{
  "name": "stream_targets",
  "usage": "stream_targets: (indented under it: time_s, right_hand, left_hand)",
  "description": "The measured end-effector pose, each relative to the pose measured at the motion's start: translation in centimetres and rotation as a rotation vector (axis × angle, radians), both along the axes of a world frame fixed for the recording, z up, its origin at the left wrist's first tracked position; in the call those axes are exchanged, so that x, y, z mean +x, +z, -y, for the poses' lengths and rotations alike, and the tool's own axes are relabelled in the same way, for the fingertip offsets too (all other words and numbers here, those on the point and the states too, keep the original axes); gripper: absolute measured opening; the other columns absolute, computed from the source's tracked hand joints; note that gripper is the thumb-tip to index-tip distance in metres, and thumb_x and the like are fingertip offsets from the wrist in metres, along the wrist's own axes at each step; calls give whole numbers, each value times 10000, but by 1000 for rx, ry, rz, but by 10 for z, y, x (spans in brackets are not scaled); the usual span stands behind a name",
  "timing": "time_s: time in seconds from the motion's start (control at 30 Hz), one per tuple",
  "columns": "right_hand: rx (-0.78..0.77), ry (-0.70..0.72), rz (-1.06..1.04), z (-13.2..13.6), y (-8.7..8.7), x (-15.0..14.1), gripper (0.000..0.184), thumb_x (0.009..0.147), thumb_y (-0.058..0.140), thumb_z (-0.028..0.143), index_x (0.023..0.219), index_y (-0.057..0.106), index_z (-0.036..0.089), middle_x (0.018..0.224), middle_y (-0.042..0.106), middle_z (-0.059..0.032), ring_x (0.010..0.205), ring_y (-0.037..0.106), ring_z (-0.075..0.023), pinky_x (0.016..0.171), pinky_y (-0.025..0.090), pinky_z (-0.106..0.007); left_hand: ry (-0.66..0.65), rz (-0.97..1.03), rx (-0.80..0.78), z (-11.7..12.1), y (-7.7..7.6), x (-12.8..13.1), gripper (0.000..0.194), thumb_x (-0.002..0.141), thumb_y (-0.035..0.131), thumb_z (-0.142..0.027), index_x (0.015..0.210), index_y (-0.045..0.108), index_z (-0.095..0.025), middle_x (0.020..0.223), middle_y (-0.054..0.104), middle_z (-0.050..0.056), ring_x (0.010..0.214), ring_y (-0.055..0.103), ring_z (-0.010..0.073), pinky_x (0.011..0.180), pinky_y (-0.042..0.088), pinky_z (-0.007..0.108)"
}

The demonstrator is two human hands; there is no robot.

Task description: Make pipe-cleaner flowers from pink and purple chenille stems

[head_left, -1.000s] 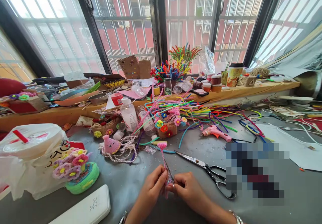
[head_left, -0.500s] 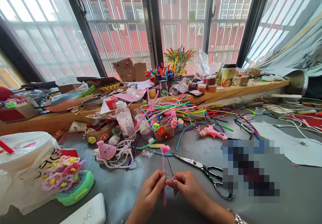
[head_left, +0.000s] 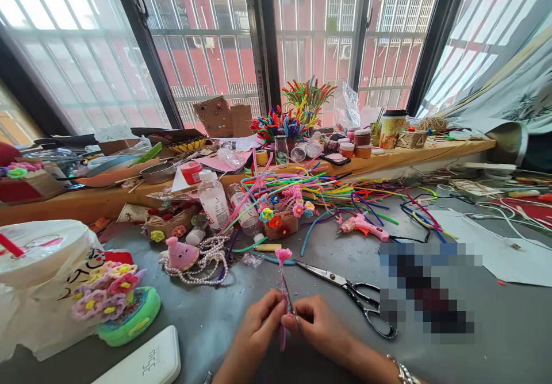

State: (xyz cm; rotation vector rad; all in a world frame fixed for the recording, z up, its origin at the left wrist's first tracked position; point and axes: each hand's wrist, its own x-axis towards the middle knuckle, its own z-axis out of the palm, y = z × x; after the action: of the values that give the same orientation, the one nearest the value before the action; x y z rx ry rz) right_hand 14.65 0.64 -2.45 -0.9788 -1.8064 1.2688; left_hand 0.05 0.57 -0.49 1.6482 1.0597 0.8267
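Near the front middle of the grey table, my left hand [head_left: 264,319] pinches the stem of a pink pipe-cleaner flower [head_left: 283,254]. The flower is upright, its fluffy head above my fingers and the stem's lower end hanging below them. My right hand [head_left: 317,321] is closed round a small pair of metal scissors [head_left: 288,293]; its thin blades point up and lie against the stem. My fingers mostly hide the handles. Just beyond my right hand, large scissors [head_left: 345,286] with black handles lie on the table.
A pink glue gun [head_left: 364,227] and a heap of coloured pipe cleaners [head_left: 319,191] lie farther back. To the left are a pearl string [head_left: 215,257], a pink cone figure [head_left: 181,254], a flower ornament [head_left: 129,315] and a white power bank [head_left: 146,361]. A blurred patch covers something at right.
My right hand has shifted slightly left, and the scissor blades, apart from the stem before, now meet it. My left hand keeps its pinch on the pink flower.
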Motion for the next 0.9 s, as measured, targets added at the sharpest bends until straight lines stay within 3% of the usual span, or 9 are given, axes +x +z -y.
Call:
stream_targets:
  time_s: [0.47,0.9]
  right_hand:
    - [0,-164,84,0,4,-1,516,679,466,586,421,445,139,410,329,55,430,289,-63,416,204,-200]
    - [3,18,-51,0,-9,-2,491,754,402,539,538,529,118,480,411,35,456,346,-66,429,243,-181]
  left_hand:
    - [17,-15,-9,0,-1,0,302,785,397,-411,607,431,-169,534,356,-48,485,342,92,460,282,194]
    - [-33,-60,35,0,1,0,309,792,369,-419,610,413,-173,565,389,-35,538,366,108,503,291,209]
